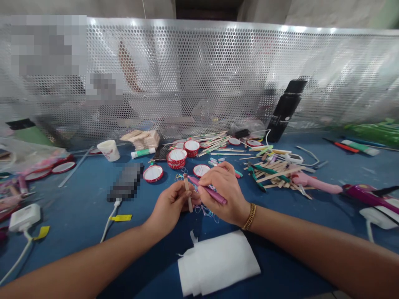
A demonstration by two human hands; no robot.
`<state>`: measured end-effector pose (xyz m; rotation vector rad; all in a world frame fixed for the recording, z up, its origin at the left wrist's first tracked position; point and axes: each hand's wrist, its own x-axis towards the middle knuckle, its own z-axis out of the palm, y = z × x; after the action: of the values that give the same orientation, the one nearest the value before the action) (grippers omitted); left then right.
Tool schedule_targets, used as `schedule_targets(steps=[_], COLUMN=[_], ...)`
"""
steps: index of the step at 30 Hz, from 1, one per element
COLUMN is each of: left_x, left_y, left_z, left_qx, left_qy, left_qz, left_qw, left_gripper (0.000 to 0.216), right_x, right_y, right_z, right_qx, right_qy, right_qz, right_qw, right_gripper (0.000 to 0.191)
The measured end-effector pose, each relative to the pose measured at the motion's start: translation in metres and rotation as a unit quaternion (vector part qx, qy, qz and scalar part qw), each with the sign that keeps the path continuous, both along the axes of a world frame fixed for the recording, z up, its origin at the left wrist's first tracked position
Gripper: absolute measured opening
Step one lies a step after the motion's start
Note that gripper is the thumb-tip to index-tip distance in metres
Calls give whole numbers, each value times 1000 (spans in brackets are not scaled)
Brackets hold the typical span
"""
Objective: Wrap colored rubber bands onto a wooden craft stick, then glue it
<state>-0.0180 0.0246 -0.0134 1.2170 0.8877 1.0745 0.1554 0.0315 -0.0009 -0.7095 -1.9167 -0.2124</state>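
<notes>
Wooden stick (187, 185): left hand (171, 203) pinching it near-upright above blue table (84, 199) | right hand (222, 189) gripping purple pen (215, 194), pointing at its top | dark end seemingly done, pale shaft showing bare

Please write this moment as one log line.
left hand: holds wooden stick; right hand: holds purple pen; tip: near stick top; table: paper cup

One head-worn camera is looking forward and down over the tabletop (89, 187), framing the left hand (170, 203) and right hand (222, 193) from close by, and is facing a metal screen (199, 74) beyond.
</notes>
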Motion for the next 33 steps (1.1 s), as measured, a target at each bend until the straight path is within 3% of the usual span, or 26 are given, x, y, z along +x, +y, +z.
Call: schedule_targets(steps=[33], left_x=[-3], left_y=[2], left_z=[-7], left_qx=[13], left_qy=[-7], left_qz=[-3], left_qw=[1000], left_gripper=[29], right_x=[0], right_y=[2], right_z=[-1], right_qx=[14], right_qy=[21], right_qz=[5], right_qw=[1000], right_gripper=[9])
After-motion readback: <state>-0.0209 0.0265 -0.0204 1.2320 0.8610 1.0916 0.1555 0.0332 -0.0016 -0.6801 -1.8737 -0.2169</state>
